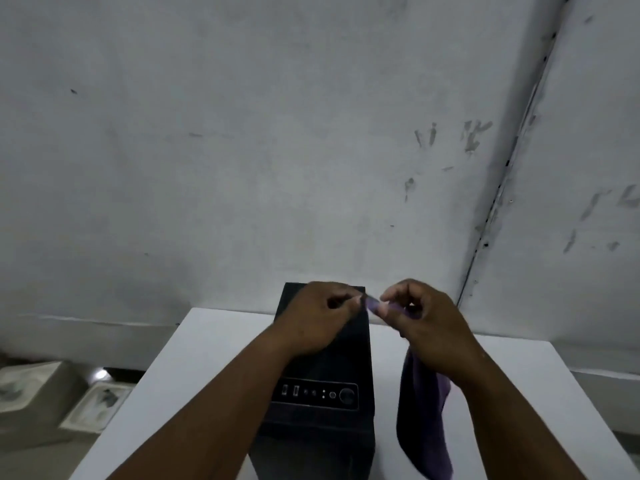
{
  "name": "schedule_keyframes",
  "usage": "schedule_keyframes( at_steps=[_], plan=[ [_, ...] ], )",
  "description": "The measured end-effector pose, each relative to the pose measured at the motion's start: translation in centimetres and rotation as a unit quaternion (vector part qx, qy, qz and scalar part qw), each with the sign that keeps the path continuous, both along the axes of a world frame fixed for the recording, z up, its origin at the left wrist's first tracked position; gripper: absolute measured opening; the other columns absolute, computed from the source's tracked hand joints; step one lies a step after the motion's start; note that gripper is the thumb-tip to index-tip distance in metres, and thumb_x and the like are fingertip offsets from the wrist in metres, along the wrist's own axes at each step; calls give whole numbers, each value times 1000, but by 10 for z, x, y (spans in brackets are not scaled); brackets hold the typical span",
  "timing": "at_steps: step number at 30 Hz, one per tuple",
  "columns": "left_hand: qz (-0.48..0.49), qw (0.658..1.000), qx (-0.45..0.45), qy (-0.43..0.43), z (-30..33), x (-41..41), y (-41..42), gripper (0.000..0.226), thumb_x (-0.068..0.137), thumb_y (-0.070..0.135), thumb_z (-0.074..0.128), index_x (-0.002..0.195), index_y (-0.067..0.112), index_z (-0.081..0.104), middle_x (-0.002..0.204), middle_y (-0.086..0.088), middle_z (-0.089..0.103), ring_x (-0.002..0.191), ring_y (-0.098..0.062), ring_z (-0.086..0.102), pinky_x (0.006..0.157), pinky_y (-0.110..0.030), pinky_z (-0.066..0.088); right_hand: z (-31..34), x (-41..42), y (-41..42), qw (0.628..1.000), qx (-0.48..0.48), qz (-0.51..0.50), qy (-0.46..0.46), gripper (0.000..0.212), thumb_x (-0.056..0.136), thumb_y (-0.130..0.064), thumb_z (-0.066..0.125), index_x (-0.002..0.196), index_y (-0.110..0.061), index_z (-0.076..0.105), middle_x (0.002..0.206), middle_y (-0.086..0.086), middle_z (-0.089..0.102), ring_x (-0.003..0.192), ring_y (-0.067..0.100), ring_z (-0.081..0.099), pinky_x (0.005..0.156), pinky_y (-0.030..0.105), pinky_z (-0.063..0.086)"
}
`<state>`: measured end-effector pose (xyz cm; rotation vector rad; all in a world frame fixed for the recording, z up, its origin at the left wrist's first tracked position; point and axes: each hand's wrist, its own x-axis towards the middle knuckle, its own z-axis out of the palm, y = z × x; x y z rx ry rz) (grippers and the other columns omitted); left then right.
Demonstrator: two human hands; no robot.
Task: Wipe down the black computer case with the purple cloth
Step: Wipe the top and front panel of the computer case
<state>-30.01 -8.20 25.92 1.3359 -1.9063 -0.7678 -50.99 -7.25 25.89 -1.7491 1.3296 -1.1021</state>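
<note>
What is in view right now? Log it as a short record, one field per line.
setting: white table against a stained grey wall
case: black case upright on the table, port panel on top
cloth: purple cloth held up above the table, hanging to the right of the case
left hand: left hand pinches the cloth's top edge, above the case
right hand: right hand pinches the same edge
wiping: cloth not visibly on the case
floor: pale blocks at lower left
</note>
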Motion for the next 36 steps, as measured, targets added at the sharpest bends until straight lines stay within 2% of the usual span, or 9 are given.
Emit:
schedule_keyframes(
  at_steps=[3, 6, 10, 16, 22, 25, 28, 31, 36],
  plan=[
    [-6, 986, 58, 156, 8, -13, 4, 23, 107, 22, 56, 112, 17, 78, 92, 11, 78, 86, -4, 73, 77, -19, 55, 16, 7, -14, 998, 6, 34, -50, 16, 88, -39, 78, 89, -23, 75, 84, -5, 76, 67, 6, 62, 64, 21, 51],
    [13, 972, 51, 227, 6, -10, -1, 19, 104, 20, 62, 117, 21, 75, 98, -5, 79, 90, -16, 74, 84, -31, 60, 24, 10, -27, 996, 34, 66, -43, 13, 94, -36, 73, 90, -24, 77, 81, -1, 75, 68, 11, 64, 60, 25, 55],
    [12, 972, 53, 227, 2, -6, -8, 21, 102, 17, 65, 119, 24, 75, 103, -7, 78, 97, -24, 75, 86, -33, 61, 22, 15, -41, 996, 23, 81, -6, 13, 98, -35, 70, 89, -28, 77, 78, -1, 74, 69, 21, 69, 62, 35, 56],
    [71, 987, 17, 145, 1, -8, -21, 8, 99, 22, 69, 104, 23, 75, 96, 5, 78, 91, -19, 74, 82, -31, 58, -1, 28, -47, 999, -7, 11, -45, 10, 97, -25, 72, 87, -25, 75, 80, -5, 75, 70, 6, 68, 66, 22, 53],
    [158, 980, 2, 119, 6, -22, -30, 10, 106, 24, 57, 97, 19, 59, 90, 8, 69, 75, -7, 67, 62, -12, 50, -5, 39, -54, 996, -11, -75, -43, 7, 94, -38, 73, 96, -34, 69, 91, -13, 72, 82, 3, 69, 70, 21, 53],
    [236, 958, -11, 162, 14, -22, -50, 11, 107, 25, 51, 96, 23, 52, 96, 6, 72, 86, -13, 69, 75, -30, 58, -1, 42, -55, 994, -23, -105, -19, 15, 92, -43, 74, 101, -37, 64, 102, -18, 66, 92, 0, 63, 69, 14, 47],
    [313, 905, -37, 286, 32, -8, -74, 9, 106, 21, 51, 99, 16, 53, 96, -1, 75, 86, -20, 72, 70, -32, 58, -2, 45, -55, 995, -22, -100, 8, 17, 92, -41, 74, 103, -37, 62, 105, -20, 63, 93, -2, 60, 65, 8, 42],
    [376, 871, -105, 298, 50, 17, -86, 11, 106, 22, 52, 96, 17, 51, 93, -2, 68, 83, -21, 69, 77, -36, 56, -12, 48, -56, 995, -19, -87, 34, 14, 93, -35, 74, 101, -36, 62, 105, -18, 63, 91, -2, 60, 67, 8, 42],
    [354, 877, -227, 231, 50, 49, -82, 6, 104, 19, 58, 100, 17, 55, 90, 12, 63, 81, 0, 61, 70, -16, 46, -32, 54, -68, 991, 15, -57, 122, 10, 96, -33, 68, 103, -35, 62, 108, -11, 59, 96, 3, 59, 78, 13, 45]
  ],
)
